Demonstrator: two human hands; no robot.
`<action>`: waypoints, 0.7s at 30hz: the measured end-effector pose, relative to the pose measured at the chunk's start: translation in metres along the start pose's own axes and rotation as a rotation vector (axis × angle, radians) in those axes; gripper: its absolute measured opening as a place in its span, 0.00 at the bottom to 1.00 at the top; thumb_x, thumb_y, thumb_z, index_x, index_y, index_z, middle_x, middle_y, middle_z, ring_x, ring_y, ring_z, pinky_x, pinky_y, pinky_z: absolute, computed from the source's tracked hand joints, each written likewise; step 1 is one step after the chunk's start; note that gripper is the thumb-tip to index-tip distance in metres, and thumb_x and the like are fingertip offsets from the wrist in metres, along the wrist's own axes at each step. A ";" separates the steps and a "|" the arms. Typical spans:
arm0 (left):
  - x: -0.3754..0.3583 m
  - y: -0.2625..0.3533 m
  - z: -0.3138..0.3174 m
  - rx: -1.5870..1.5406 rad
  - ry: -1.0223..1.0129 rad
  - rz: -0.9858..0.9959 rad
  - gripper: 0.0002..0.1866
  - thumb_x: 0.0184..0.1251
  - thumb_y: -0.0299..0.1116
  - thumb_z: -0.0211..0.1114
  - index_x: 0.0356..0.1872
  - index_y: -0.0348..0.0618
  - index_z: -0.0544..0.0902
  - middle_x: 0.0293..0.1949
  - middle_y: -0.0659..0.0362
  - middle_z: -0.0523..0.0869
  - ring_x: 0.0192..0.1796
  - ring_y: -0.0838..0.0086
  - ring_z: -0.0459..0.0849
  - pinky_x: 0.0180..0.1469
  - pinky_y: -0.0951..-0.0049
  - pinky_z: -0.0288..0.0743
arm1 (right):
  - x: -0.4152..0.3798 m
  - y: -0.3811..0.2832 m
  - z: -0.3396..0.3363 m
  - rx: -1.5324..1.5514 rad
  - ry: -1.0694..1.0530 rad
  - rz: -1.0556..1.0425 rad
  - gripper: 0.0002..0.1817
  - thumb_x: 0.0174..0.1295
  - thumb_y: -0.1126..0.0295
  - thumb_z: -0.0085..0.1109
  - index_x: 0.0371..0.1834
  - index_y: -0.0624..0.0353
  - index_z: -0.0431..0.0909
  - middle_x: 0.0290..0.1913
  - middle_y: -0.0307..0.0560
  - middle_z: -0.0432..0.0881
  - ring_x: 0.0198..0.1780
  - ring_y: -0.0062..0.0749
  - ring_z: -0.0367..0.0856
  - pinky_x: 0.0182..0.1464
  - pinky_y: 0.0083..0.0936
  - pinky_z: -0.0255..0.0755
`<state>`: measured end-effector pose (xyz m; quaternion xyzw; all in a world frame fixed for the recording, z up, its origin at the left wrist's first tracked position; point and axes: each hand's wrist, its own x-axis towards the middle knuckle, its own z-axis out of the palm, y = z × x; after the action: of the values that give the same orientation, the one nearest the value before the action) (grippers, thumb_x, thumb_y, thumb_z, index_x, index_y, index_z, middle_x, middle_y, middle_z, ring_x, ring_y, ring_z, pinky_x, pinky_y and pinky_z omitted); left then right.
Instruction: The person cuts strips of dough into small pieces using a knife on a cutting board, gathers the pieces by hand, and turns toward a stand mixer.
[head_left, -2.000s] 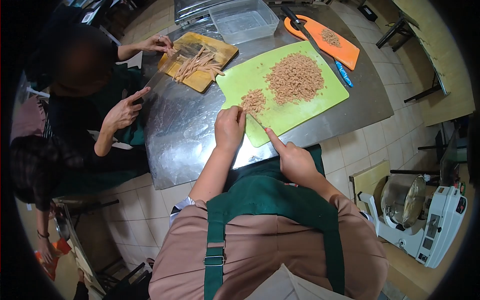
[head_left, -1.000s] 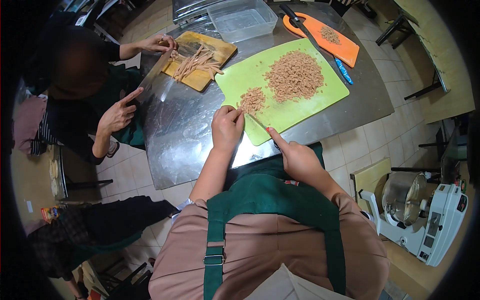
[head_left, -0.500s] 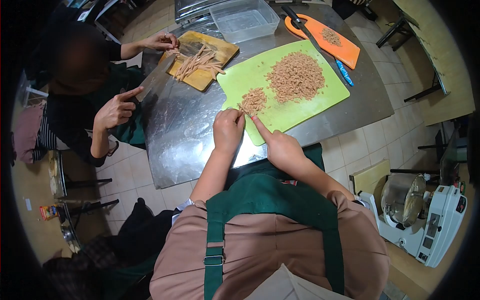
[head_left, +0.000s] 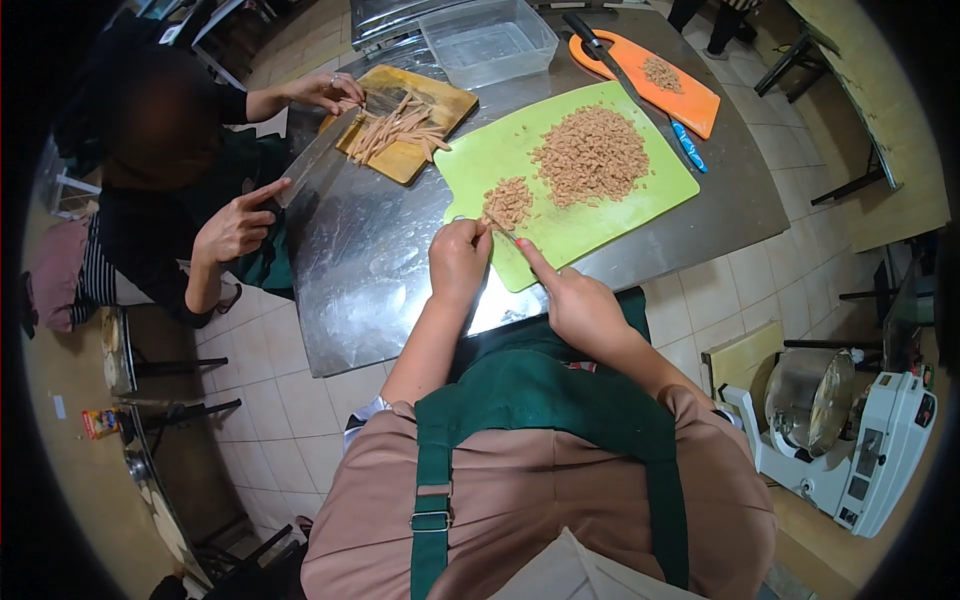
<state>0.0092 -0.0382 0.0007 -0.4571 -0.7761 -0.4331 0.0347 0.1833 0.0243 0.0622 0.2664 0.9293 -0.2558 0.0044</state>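
Observation:
At the near left corner of the green cutting board (head_left: 660, 192), my left hand (head_left: 459, 258) is closed, its fingertips pinching pinkish-brown food strips (head_left: 487, 223) that they mostly cover. My right hand (head_left: 578, 300) grips a small knife (head_left: 507, 236), index finger stretched along it, with the blade close to my left fingertips. Just beyond the blade lies a small heap of chopped pieces (head_left: 508, 203). A larger heap of the same chopped pieces (head_left: 592, 155) covers the board's far right part.
Across the metal table (head_left: 350, 300), a co-worker's hand (head_left: 235, 228) holds a broad knife (head_left: 318, 160) by a wooden board (head_left: 400, 172) with uncut strips. Beyond stand a clear plastic tub (head_left: 490, 45) and an orange board (head_left: 690, 98) with a black-handled knife (head_left: 605, 55). A mixer (head_left: 850, 440) stands right.
My right hand and knife have shifted slightly right and back. The co-worker's fingers have spread over the strips. A dark figure at lower left has moved mostly away; legs show more at top right.

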 end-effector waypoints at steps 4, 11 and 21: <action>0.002 -0.001 -0.001 0.025 -0.012 0.040 0.04 0.49 0.26 0.66 0.23 0.36 0.80 0.25 0.51 0.82 0.31 0.58 0.81 0.35 0.64 0.74 | 0.018 -0.002 0.013 -0.041 0.021 -0.043 0.40 0.51 0.78 0.48 0.72 0.45 0.52 0.24 0.58 0.76 0.25 0.52 0.78 0.30 0.43 0.73; 0.001 0.001 -0.002 0.004 0.010 0.019 0.04 0.49 0.26 0.66 0.24 0.36 0.81 0.26 0.52 0.82 0.31 0.59 0.82 0.35 0.66 0.75 | -0.006 0.002 0.013 -0.012 -0.033 -0.013 0.40 0.52 0.78 0.47 0.72 0.46 0.51 0.25 0.59 0.76 0.26 0.51 0.79 0.31 0.42 0.73; -0.001 0.001 -0.005 -0.017 -0.005 0.013 0.04 0.48 0.24 0.65 0.21 0.36 0.79 0.23 0.52 0.79 0.29 0.58 0.79 0.34 0.64 0.74 | -0.009 0.001 -0.007 -0.009 -0.051 0.027 0.40 0.53 0.78 0.47 0.73 0.42 0.50 0.27 0.58 0.77 0.28 0.52 0.79 0.34 0.42 0.73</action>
<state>0.0087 -0.0418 0.0037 -0.4634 -0.7695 -0.4384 0.0315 0.1924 0.0240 0.0687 0.2721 0.9264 -0.2581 0.0328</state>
